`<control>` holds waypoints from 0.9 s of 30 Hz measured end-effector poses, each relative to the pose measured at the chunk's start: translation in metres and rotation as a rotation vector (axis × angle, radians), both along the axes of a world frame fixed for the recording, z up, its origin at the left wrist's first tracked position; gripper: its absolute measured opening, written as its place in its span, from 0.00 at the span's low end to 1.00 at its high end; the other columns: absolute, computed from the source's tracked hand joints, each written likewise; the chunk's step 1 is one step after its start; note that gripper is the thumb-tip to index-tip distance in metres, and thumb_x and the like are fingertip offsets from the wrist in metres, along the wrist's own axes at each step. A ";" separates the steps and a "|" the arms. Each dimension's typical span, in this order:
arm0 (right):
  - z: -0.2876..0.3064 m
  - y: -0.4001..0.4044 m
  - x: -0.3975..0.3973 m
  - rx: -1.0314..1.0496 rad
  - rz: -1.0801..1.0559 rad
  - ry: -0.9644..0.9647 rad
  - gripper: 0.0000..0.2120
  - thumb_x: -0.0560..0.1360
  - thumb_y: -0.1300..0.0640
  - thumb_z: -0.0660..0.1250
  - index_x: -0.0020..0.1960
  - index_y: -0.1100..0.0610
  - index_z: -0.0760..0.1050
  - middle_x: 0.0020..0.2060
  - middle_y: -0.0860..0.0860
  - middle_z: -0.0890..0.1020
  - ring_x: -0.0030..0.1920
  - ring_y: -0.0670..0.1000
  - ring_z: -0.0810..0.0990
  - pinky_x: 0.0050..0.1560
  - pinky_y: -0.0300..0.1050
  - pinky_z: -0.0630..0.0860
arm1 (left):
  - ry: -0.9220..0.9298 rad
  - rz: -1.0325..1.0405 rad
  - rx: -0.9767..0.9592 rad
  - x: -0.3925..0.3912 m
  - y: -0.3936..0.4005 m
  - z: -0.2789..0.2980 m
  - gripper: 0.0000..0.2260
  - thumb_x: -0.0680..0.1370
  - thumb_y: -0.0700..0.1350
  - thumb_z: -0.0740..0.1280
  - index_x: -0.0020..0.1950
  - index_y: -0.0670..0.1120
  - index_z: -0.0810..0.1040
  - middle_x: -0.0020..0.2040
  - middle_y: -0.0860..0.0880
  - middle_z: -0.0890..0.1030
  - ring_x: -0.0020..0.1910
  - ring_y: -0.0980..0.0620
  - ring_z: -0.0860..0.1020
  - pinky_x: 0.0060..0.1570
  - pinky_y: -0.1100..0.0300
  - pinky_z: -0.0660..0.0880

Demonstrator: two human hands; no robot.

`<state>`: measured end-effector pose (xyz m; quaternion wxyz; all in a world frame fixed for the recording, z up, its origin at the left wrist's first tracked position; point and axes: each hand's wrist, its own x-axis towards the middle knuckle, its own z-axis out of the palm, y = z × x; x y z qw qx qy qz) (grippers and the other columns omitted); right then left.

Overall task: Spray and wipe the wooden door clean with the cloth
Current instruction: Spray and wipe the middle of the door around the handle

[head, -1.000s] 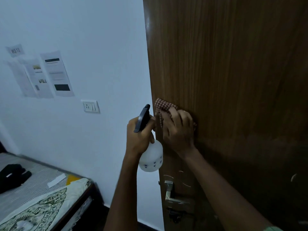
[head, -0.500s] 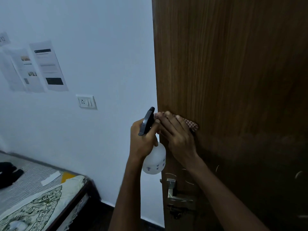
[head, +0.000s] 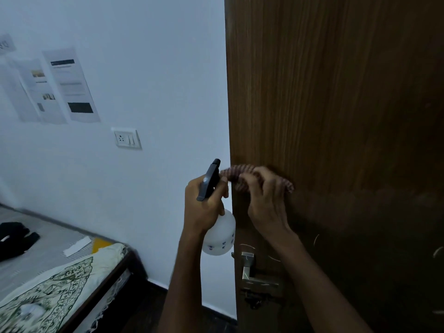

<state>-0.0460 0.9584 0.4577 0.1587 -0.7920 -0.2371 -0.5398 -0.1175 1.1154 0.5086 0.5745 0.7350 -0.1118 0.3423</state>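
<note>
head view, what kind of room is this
Most likely a bedroom, perhaps a hostel or dorm room: a bed with a patterned sheet stands against the white wall, printed notices are stuck above it, beside a wooden door.

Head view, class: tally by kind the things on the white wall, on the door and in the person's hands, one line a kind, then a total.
Paper sheets on the wall: 4, counting the one cut by the left edge
Switch plate: 1
Door handle: 1
Spray bottle, in the left hand: 1
Cloth, in the right hand: 1
Total: 8
</note>
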 end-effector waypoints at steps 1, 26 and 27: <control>0.009 0.001 -0.002 0.088 -0.037 0.006 0.28 0.73 0.68 0.69 0.70 0.50 0.70 0.68 0.56 0.67 0.65 0.59 0.68 0.64 0.53 0.66 | 0.009 -0.004 -0.002 0.000 -0.002 -0.002 0.11 0.81 0.44 0.65 0.41 0.42 0.78 0.34 0.44 0.81 0.22 0.46 0.77 0.28 0.58 0.75; 0.069 0.011 -0.021 0.445 -0.012 0.031 0.23 0.73 0.68 0.72 0.64 0.49 0.83 0.59 0.52 0.80 0.58 0.55 0.75 0.53 0.51 0.75 | 0.288 0.066 0.156 -0.001 -0.017 -0.097 0.20 0.76 0.58 0.67 0.31 0.46 0.76 0.26 0.45 0.77 0.24 0.39 0.76 0.29 0.38 0.75; 0.069 0.011 -0.021 0.436 -0.012 0.033 0.22 0.73 0.67 0.72 0.64 0.49 0.83 0.59 0.52 0.80 0.58 0.55 0.75 0.53 0.50 0.74 | 0.289 0.064 0.156 -0.002 -0.017 -0.098 0.20 0.77 0.59 0.67 0.31 0.46 0.75 0.26 0.45 0.76 0.24 0.39 0.76 0.29 0.38 0.75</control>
